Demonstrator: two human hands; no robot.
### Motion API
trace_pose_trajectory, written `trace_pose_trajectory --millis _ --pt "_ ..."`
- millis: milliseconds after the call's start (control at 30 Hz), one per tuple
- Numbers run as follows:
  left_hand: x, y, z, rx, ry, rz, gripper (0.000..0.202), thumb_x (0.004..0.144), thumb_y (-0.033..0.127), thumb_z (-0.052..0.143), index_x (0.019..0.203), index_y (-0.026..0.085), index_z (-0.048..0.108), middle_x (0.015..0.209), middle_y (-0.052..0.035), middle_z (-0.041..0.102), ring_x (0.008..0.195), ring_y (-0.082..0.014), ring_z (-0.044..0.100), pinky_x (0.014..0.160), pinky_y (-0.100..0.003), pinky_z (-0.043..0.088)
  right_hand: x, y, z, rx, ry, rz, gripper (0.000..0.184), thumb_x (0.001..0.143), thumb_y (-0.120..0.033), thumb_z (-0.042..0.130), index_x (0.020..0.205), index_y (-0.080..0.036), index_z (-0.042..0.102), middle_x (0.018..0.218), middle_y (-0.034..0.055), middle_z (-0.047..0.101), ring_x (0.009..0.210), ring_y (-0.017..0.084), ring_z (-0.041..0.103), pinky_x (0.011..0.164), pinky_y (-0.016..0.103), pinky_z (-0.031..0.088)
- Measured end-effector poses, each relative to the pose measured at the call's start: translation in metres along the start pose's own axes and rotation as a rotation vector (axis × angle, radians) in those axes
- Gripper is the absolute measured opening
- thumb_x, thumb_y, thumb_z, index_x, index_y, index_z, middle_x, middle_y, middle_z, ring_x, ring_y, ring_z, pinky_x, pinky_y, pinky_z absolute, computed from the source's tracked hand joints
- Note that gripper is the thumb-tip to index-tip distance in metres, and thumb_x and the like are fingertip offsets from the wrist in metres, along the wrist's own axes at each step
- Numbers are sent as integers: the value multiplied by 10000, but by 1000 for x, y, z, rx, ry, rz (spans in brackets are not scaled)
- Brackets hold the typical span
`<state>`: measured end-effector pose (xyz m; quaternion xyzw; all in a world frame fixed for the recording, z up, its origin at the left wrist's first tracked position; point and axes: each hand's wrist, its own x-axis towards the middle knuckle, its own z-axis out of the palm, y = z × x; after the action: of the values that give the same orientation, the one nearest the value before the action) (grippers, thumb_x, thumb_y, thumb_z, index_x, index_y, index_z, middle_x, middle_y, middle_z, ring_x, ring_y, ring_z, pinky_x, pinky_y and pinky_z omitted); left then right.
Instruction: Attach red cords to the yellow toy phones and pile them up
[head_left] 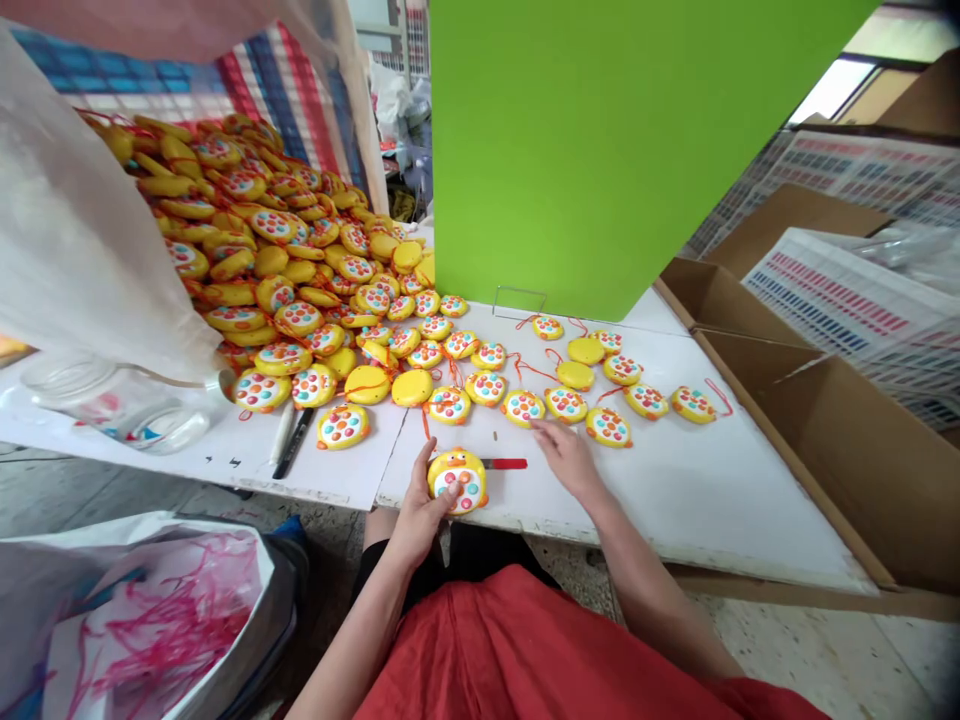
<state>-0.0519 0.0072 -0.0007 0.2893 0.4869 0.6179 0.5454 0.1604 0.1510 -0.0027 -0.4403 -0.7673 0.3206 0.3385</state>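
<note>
My left hand (421, 508) is closed around a yellow duck-shaped push-button toy (459, 482), thumb on its white face of coloured buttons. The toy is held at the table's front edge, its button side up. Just behind it lies a red-tipped pen (508, 464), partly hidden by the toy. My right hand (564, 452) is over the table to the right, fingers stretched out with nothing held. Its fingertips are at the near edge of another duck toy (523, 407); whether they touch it I cannot tell. More such toys (609, 427) lie beyond.
At left, a large heap of duck toys (285, 270) spills from a bag (97, 220). A black marker (292, 444), a white pen (281, 434) and clear jars (161, 425) lie nearby. A green panel (570, 150) stands behind, cardboard boxes (795, 400) right, a bag of pink strings (255, 590) below left.
</note>
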Motion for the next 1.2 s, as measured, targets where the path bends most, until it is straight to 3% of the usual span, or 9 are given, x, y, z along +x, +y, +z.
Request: trace_pose_trajectory --millis 67,167,333,433,567,733,867,1100,1200 --pt "2 -2 0 27 23 -12 879 718 343 734 1438 258 237 1226 -87 580 993 -209 640 864 -360 538 4 24 -15 -260 76 -41 306 886 -227 454 1109 -217 664 1086 103 662 1034 286 569 935 504 424" --pt "5 -5 1 98 62 -45 839 651 337 784 1366 199 367 1148 -86 640 946 -207 654 843 -350 541 3 45 -23 -521 30 -95 327 859 -153 458 1113 -183 662 1074 128 661 1008 304 553 909 494 424" --pt "9 -11 1 174 50 -72 605 646 378 775 1156 155 538 1016 -67 693 867 -196 662 792 -329 541 -1 49 -18 -633 27 -95 236 852 -179 519 1016 -175 689 982 136 658 979 316 544 879 500 416" --pt "9 -12 0 217 30 -44 592 660 390 761 1149 155 525 1004 -62 689 862 -189 653 782 -315 531 1 35 -11 -371 55 -100 193 860 -280 557 987 -189 671 954 105 651 934 273 586 851 457 466" --pt "8 -11 1 298 16 -17 571 683 399 739 1153 160 520 1009 -55 676 864 -182 635 774 -301 519 0 -13 12 15 7 -200 184 837 -342 631 979 -226 647 941 50 653 895 216 620 822 382 514" --pt "10 -17 -2 335 3 63 513 708 388 721 1119 149 529 946 -33 652 815 -151 600 754 -271 497 0 -73 49 59 -99 -463 127 859 -245 625 970 -250 686 921 47 639 896 190 598 809 342 507" --pt "11 -22 -5 331 17 81 526 695 390 733 1103 136 519 901 -27 636 772 -144 582 725 -268 490 7 -77 59 -150 -166 -620 156 872 -184 592 932 -251 720 913 59 637 868 198 570 785 357 477" --pt "12 -20 -4 300 -4 47 534 701 395 727 1118 141 510 945 -44 635 796 -152 585 725 -273 495 17 -69 44 -184 -95 -569 137 869 -201 602 919 -224 727 875 61 625 857 201 557 788 346 466" --pt "12 -20 -5 336 3 67 520 709 392 719 1118 146 512 941 -42 631 804 -155 583 734 -276 492 15 -75 45 -225 -175 -650 148 876 -182 587 922 -229 720 899 57 630 861 197 546 782 341 445"
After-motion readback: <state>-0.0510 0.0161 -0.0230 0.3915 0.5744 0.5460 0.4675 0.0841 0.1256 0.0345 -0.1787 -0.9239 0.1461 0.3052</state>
